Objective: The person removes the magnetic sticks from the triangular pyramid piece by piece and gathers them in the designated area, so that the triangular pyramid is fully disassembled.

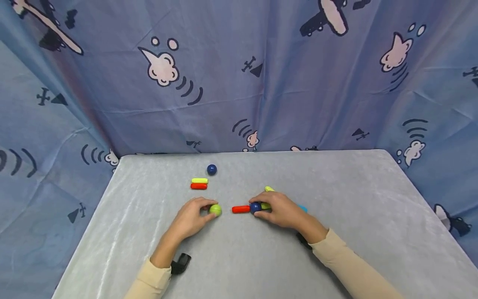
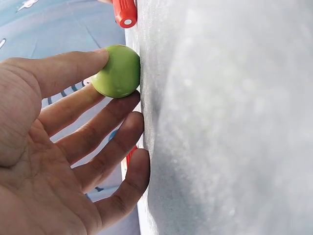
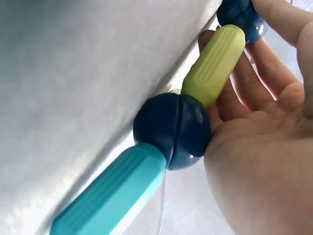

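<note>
Your left grip (image 1: 192, 216) pinches the green ball (image 1: 215, 210) at thumb and fingertips, your right grip (image 1: 281, 209) pinches a blue ball (image 1: 255, 207), and the red stick (image 1: 240, 209) lies between both grips, its end at that blue ball. A yellow stick (image 3: 215, 63) runs from the pinched ball past your right palm to a second blue ball (image 3: 168, 129) and a light-blue stick (image 3: 112, 193); in my judgement, twisting the right grip could lever a joint apart. Off-centre fingertip pressure could let the green ball slip and roll along the bench (image 1: 239, 261).
</note>
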